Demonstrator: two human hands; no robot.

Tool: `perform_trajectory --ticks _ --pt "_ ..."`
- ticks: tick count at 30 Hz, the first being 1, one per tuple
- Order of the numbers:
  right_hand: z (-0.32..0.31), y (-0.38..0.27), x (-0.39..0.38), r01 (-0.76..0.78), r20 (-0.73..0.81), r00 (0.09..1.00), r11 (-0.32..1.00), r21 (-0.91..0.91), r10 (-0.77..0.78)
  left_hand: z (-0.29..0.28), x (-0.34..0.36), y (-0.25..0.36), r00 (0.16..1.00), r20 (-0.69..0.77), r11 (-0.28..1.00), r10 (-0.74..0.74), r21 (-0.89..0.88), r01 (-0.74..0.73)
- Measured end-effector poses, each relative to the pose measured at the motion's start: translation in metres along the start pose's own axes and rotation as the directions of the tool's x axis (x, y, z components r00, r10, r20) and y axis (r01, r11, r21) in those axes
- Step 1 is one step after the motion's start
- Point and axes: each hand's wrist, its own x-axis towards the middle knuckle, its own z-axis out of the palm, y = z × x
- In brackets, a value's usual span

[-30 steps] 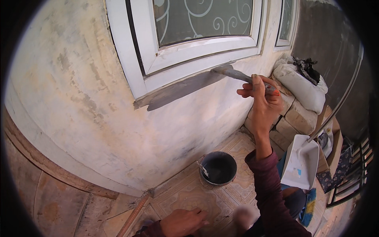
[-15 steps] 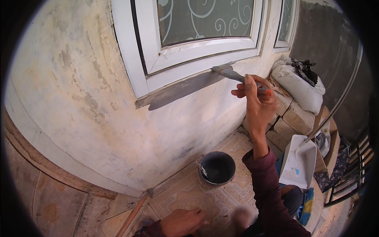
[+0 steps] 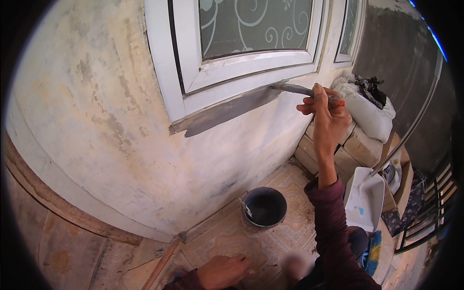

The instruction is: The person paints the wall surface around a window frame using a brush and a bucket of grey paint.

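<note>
My right hand (image 3: 326, 113) grips a paintbrush (image 3: 297, 88) coated with grey, its orange handle end showing. The bristles touch a grey painted band (image 3: 227, 108) on the wall just below the white window frame (image 3: 181, 99). My left hand (image 3: 227, 268) is low at the bottom, fingers loosely bent and apart, with nothing visible in it. A dark bucket (image 3: 265, 205) with grey-smeared contents stands on the patterned tile floor (image 3: 227, 246) below the brush, against the foot of the mottled cream wall (image 3: 96, 121).
At right, pale blocks (image 3: 362, 145) carry a white sack (image 3: 367, 121) with black material on top. Nearby are a long-handled white dustpan (image 3: 362, 198), a cardboard box (image 3: 406, 179), a blue-yellow brush (image 3: 373, 251) and dark metal bars (image 3: 435, 208). An orange hose (image 3: 162, 266) lies lower left.
My right hand has shifted slightly up and to the right with the paintbrush, whose bristles sit a little farther right along the band and lie at a flatter angle. My left hand stays put.
</note>
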Motion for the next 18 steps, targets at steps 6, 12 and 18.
perform_trajectory --ticks 6,12,18 --pt "0.015 -0.012 -0.022 -0.009 0.059 0.998 1.0 0.002 0.009 0.001 0.0 -0.002 0.999 -0.032 1.0 0.027 0.002 -0.027" --pt "0.022 -0.021 -0.034 -0.026 0.088 0.996 0.999 0.032 0.023 0.002 -0.003 -0.004 0.997 -0.061 0.999 0.042 -0.009 -0.043" --pt "0.03 -0.033 -0.045 -0.018 0.143 0.99 0.997 0.076 0.007 0.008 -0.005 -0.01 0.997 -0.055 0.998 0.056 -0.024 -0.057"
